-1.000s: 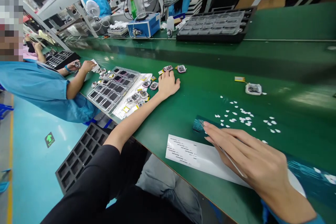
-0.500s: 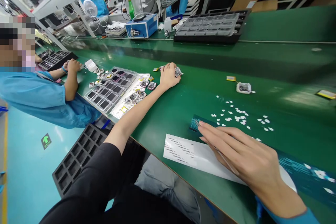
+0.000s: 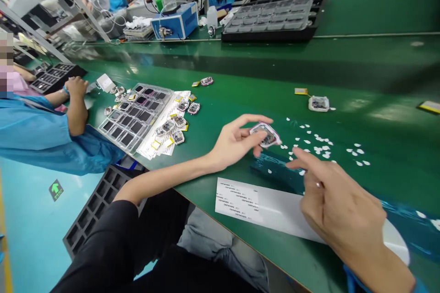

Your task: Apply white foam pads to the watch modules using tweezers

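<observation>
My left hand (image 3: 235, 139) holds a small square module (image 3: 266, 134) with a pink rim between thumb and fingers, just above the green bench. My right hand (image 3: 335, 199) hovers close by on the right with its index finger stretched toward the module and the other fingers curled round thin metal tweezers (image 3: 318, 185). Under both hands lie a dark teal sheet (image 3: 275, 167) and a white printed paper strip (image 3: 254, 201). Small white scraps (image 3: 323, 146) are scattered beyond.
A clear tray (image 3: 135, 116) of dark parts sits to the left with several loose modules (image 3: 178, 123) beside it. One more module (image 3: 318, 103) and a yellow tab (image 3: 301, 91) lie further out. A co-worker in blue (image 3: 51, 128) works at the left. A black tray (image 3: 275, 20) and a blue device (image 3: 173, 25) stand behind.
My left hand took a module from the far group and brought it back toward me. My right hand lifted off the paper and moved toward the module.
</observation>
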Tool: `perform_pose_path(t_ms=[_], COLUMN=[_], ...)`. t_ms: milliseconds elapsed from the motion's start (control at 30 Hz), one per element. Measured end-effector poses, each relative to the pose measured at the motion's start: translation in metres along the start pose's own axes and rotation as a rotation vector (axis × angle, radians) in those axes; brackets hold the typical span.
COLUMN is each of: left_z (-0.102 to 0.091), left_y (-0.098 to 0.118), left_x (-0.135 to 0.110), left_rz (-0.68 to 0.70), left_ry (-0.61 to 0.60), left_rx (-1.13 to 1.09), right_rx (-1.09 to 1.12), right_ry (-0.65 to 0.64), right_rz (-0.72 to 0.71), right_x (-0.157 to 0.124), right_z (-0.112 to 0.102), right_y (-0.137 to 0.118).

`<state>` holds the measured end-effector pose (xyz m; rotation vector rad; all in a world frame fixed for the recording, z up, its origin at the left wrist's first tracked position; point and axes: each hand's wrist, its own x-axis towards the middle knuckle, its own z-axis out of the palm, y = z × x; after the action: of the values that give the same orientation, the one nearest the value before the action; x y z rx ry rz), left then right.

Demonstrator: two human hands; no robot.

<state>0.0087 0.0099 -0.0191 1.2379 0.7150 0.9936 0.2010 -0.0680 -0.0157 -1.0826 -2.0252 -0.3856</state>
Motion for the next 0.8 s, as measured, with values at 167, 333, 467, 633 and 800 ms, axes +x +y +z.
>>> perform_pose_path(t_ms=[167, 333, 467, 633, 800], left_z=[0.017, 0.018, 0.019, 0.022, 0.021], left_y=[0.004, 0.006, 0.007, 0.004, -0.003], left_x=[-0.025, -0.031, -0.033, -0.037, -0.035], left_rz=[-0.124, -0.195, -0.207, -0.123, -0.153], left_ry=[-0.151, -0.178, -0.138, -0.079, -0.065], left_rx=[-0.151, -0.241, -0.203, -0.059, -0.057], right_rx=[-0.013, 0.012, 0.101, 0.029, 0.0], right_ry=[0.023, -0.014, -0.045, -0.086, -0.096], right_rz=[0.085, 0.111, 0.154, 0.139, 0.13], right_x=[-0.002, -0.004, -0.002, -0.003, -0.005], right_z=[0.001, -0.004, -0.006, -0.003, 0.001], right_y=[-0.002, -0.005, -0.009, -0.011, -0.006])
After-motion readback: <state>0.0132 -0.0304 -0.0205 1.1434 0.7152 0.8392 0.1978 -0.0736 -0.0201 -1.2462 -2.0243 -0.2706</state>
